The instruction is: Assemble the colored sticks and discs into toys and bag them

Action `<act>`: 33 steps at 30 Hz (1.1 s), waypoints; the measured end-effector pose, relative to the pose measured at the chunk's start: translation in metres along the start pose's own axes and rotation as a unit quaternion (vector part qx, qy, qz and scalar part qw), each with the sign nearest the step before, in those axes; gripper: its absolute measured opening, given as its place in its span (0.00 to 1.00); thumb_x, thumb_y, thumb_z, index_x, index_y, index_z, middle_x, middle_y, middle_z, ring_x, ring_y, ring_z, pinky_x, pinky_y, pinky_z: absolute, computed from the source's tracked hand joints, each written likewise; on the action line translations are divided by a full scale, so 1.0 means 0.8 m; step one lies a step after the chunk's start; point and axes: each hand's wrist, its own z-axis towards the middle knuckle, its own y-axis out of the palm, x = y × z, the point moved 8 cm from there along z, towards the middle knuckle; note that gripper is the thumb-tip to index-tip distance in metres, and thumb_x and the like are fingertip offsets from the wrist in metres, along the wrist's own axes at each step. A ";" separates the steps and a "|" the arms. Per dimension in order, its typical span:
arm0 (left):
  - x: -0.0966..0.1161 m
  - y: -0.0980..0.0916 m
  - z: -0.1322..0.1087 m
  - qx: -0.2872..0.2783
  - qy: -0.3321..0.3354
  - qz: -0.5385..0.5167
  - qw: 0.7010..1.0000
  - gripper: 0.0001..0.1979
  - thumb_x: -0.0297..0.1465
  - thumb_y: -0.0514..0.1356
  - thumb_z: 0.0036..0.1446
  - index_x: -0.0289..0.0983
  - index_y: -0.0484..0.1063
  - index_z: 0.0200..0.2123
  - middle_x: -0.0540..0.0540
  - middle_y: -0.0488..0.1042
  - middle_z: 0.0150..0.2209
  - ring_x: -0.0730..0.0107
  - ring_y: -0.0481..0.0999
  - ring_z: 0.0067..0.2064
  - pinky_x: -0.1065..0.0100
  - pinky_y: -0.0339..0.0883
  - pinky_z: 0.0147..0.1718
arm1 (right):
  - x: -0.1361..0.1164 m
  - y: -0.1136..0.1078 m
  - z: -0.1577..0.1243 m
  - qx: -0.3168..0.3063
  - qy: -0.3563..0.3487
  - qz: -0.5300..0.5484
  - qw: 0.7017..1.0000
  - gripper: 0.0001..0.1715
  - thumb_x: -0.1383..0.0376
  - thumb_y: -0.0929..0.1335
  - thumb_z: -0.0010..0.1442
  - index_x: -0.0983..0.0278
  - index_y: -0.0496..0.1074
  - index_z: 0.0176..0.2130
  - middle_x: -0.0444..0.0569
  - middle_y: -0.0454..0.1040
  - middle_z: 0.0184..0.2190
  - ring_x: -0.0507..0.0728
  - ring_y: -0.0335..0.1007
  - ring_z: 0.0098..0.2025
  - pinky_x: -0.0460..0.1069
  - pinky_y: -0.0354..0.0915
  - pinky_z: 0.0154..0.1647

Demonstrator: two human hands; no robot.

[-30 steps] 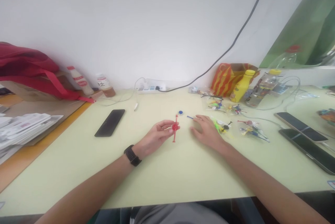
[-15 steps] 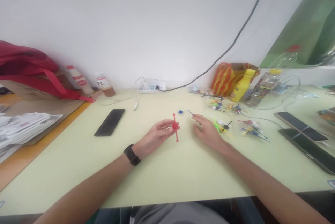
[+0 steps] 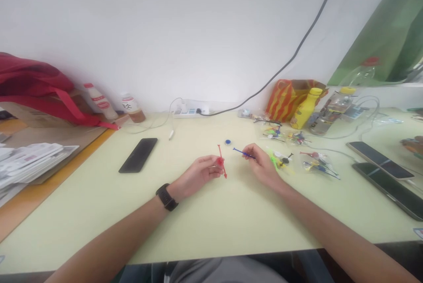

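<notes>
My left hand (image 3: pixel 197 174), with a black watch on its wrist, is closed on a small red plastic piece (image 3: pixel 221 162) made of a thin stick through a round hub. My right hand (image 3: pixel 262 165) pinches a thin blue stick (image 3: pixel 242 153) that points left toward the red piece. A small blue round cap (image 3: pixel 228 142) lies on the pale green table (image 3: pixel 211 212) just beyond both hands. Clear packets of coloured plastic parts (image 3: pixel 299 155) lie right of my right hand.
A black phone (image 3: pixel 138 154) lies left of my hands. Two more phones (image 3: pixel 383 168) lie at the right. A power strip (image 3: pixel 191 110), bottles (image 3: pixel 306 107), a striped bag (image 3: pixel 287 97), a red bag (image 3: pixel 39 91) and stacked papers (image 3: pixel 26 161) line the back and left.
My right hand picked the blue stick up off the table and now holds it pointed at the red piece. My left hand closed further on the red piece and tilted it.
</notes>
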 end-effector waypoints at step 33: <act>0.005 -0.028 0.004 0.136 0.077 0.303 0.940 0.18 0.46 0.67 0.60 0.36 0.81 0.38 0.44 0.80 0.38 0.64 0.76 0.40 0.63 0.71 0.44 | 0.015 -0.046 0.002 -0.025 0.088 -0.397 0.913 0.07 0.61 0.70 0.58 0.60 0.75 0.30 0.44 0.72 0.24 0.56 0.67 0.28 0.49 0.51 0.28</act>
